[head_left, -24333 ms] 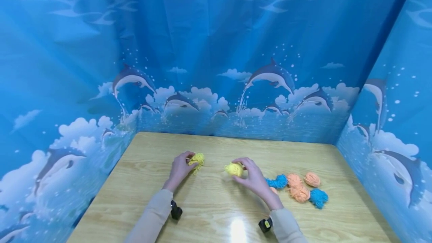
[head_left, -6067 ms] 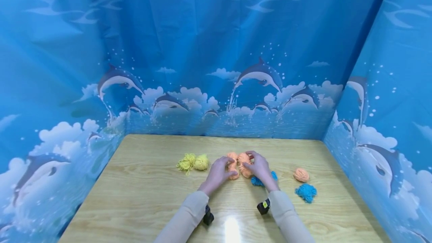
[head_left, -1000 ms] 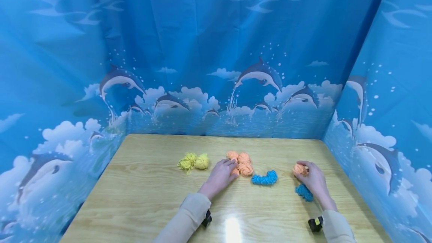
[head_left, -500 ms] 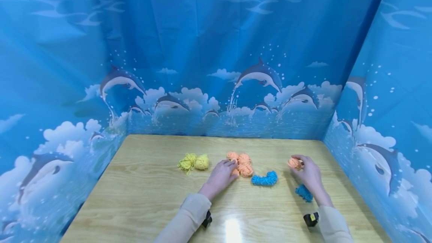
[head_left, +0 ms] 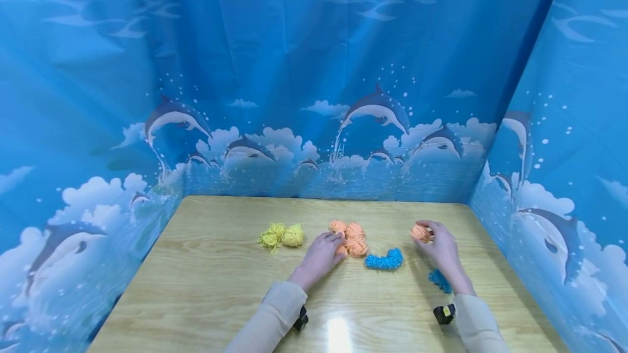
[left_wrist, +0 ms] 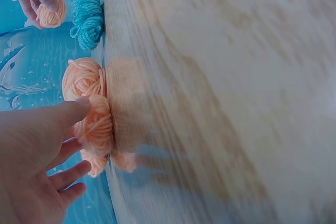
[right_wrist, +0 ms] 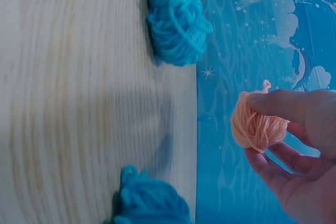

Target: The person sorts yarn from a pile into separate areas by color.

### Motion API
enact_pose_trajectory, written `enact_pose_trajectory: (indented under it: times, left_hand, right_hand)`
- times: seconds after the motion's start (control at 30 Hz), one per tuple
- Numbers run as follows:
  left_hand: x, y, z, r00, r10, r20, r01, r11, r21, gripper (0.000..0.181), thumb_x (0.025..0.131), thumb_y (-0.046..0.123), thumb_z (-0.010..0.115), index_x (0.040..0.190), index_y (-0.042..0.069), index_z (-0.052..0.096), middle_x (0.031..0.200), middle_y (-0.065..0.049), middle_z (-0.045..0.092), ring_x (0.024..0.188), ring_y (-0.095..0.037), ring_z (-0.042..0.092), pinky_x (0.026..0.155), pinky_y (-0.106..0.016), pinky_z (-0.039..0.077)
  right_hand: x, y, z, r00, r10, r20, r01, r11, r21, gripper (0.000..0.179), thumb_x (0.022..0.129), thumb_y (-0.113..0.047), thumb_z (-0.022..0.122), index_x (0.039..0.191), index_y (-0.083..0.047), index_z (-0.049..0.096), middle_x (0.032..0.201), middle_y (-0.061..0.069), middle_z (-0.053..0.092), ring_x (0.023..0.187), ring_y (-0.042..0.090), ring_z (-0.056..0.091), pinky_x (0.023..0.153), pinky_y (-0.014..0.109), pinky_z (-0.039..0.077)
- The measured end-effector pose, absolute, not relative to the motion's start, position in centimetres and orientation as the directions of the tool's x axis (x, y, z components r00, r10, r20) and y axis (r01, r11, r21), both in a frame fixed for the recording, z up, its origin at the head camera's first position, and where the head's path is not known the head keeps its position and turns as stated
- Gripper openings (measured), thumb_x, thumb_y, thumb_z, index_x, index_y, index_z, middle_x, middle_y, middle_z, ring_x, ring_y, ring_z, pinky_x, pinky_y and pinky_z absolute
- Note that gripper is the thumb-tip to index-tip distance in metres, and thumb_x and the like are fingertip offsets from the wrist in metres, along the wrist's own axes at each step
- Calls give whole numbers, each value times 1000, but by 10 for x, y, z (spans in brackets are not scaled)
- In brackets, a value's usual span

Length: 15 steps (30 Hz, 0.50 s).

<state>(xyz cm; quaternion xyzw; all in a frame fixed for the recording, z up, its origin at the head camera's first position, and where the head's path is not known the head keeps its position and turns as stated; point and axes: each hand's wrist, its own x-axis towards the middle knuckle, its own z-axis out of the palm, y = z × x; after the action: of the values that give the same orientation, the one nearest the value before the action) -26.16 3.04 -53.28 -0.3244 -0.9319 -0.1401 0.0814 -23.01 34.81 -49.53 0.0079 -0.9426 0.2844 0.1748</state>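
Note:
My left hand [head_left: 321, 255] rests at a cluster of several peach yarn balls [head_left: 355, 244] mid-table. Its thumb lies on one peach yarn ball [left_wrist: 97, 127] in the left wrist view, with the fingers round the other side; the hand partly hides this ball in the head view. My right hand [head_left: 444, 247] pinches another peach yarn ball [right_wrist: 257, 121] between thumb and fingers, held up off the table, with a short loop of yarn sticking out. Between the hands lies a blue yarn skein [head_left: 385, 259]. A second blue yarn bundle [head_left: 440, 281] sits under the right wrist, partly covered.
Two yellow yarn balls [head_left: 293, 236], one of them loose and straggly, sit side by side left of the peach cluster. The wooden table [head_left: 221, 287] ends at the back and sides against a blue dolphin-print curtain [head_left: 275, 97].
Over the last second my right hand has lifted the single peach yarn ball and carried it left, away from the right blue bundle. My left hand has stayed at the cluster.

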Motion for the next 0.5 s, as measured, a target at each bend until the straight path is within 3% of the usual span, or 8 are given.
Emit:
enact_pose_trajectory:
  times: [0.5]
  left_hand:
    - [-262,32,-535,-775,580,253,627,757,184,47,97,33,69,136,7,63,142,-9,60,133,-27,54,115,-44,39]
  right_hand:
    - [-241,331,-498,-946,66,317,-126,826,-549,45,88,-8,78,129,1,63,121,28,61,103,41,61,83,56,55]
